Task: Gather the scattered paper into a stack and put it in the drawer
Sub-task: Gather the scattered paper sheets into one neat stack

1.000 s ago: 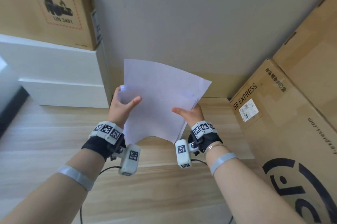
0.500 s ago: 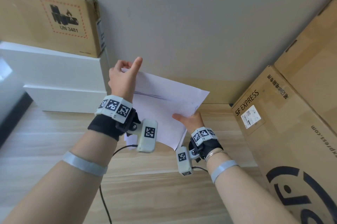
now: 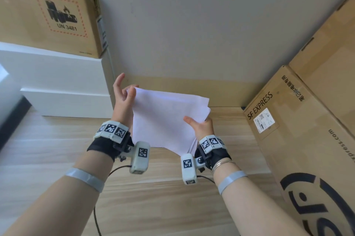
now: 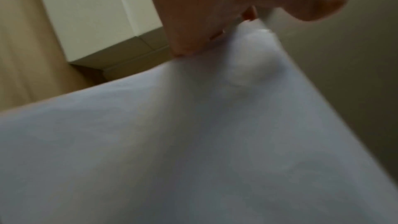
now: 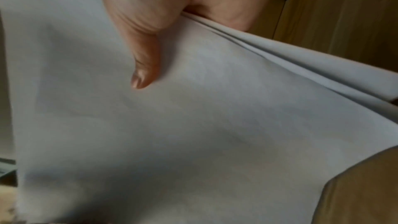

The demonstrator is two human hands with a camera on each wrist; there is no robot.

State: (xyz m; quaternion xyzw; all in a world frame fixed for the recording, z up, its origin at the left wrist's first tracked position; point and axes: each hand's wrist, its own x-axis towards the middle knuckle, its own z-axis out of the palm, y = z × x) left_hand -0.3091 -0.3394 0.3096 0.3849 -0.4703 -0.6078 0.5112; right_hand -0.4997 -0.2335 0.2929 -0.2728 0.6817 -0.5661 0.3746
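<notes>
Left hand [image 3: 123, 101] slid to paper [image 3: 169, 118] corner, pinching; right hand [image 3: 201, 127] fingers grip edge.

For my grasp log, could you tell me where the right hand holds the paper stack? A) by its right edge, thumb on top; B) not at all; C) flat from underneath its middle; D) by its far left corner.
A: the right hand grips the paper stack at its right edge, thumb lying on the top sheet.

From my remote post, I see a pale wood-plank floor [image 3: 153, 207] running to a grey wall. A white stepped cabinet [image 3: 57, 86] stands on it at left, topped by a cardboard box marked UN 3481 [image 3: 48, 13]. At right, a large SF EXPRESS carton [image 3: 299, 139] rests on the planks, tilted.
</notes>
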